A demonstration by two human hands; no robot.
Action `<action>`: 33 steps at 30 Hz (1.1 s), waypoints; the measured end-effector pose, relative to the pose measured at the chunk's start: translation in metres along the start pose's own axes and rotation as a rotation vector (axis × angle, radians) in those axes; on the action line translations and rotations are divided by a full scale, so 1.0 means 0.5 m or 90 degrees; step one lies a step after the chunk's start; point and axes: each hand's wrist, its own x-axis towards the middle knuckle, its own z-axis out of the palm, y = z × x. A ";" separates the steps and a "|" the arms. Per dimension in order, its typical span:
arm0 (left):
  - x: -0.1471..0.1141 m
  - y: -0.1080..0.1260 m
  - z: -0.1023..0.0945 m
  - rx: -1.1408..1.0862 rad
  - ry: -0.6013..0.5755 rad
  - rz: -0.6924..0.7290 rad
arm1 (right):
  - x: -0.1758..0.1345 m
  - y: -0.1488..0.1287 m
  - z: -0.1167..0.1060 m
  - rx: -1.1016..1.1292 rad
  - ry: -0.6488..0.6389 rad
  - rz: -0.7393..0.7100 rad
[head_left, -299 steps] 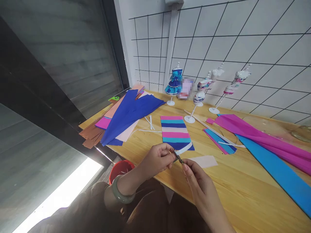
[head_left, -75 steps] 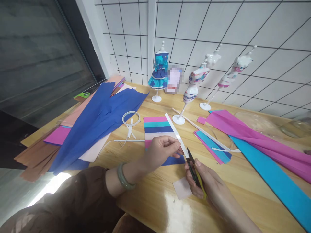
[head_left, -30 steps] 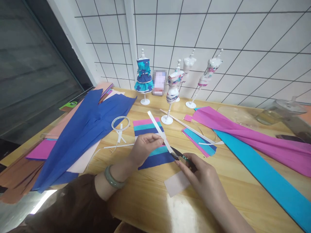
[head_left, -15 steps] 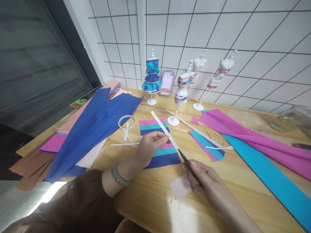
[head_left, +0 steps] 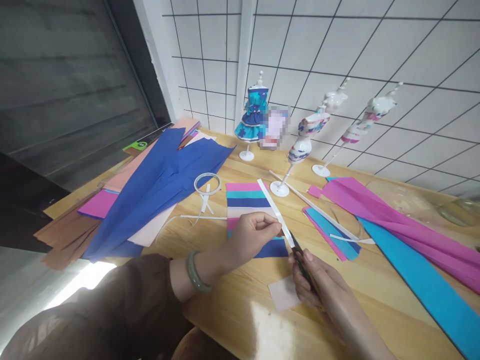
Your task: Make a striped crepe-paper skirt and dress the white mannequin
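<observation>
A narrow white strip (head_left: pixel 273 202), possibly tape, is pinched between the thumb and fingers of my left hand (head_left: pixel 258 232). It slants over a sheet of pink, turquoise, navy and white stripes (head_left: pixel 243 195). My right hand (head_left: pixel 318 280) is closed around dark scissors (head_left: pixel 297 247), whose handles are mostly hidden by the fingers. Their blades are at the strip's lower end, just right of my left fingertips. Below lies a pale pink square (head_left: pixel 283 294), partly under my right hand.
Left are a tape roll (head_left: pixel 195 187), blue crepe paper (head_left: pixel 150 175) and brown sheets (head_left: pixel 63 235). Small mannequins stand behind, one in a blue dress (head_left: pixel 255 117), another (head_left: pixel 300 150) nearer. Right lie turquoise (head_left: pixel 420 285) and magenta (head_left: pixel 390 212) sheets and striped pieces (head_left: pixel 330 232).
The view has shifted, so most things appear farther right. The scissors have come closer to my left fingertips, with their blades now farther along the white strip's lower end.
</observation>
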 end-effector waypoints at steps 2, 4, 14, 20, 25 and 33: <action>-0.001 0.002 0.001 -0.006 0.009 -0.008 | 0.001 0.001 0.000 -0.011 0.002 -0.005; -0.001 0.002 0.001 -0.009 0.012 -0.008 | 0.001 0.002 0.000 -0.030 0.007 -0.012; 0.001 0.001 -0.003 0.019 -0.005 0.021 | -0.002 0.004 0.008 -0.096 0.050 -0.059; 0.000 0.003 -0.001 0.017 0.001 0.003 | -0.005 -0.001 0.009 -0.095 0.053 -0.060; 0.000 0.005 0.001 0.027 0.005 0.007 | -0.001 0.005 0.006 -0.052 0.044 -0.051; -0.001 0.004 0.001 0.026 0.014 0.007 | -0.001 0.004 0.005 -0.059 0.041 -0.040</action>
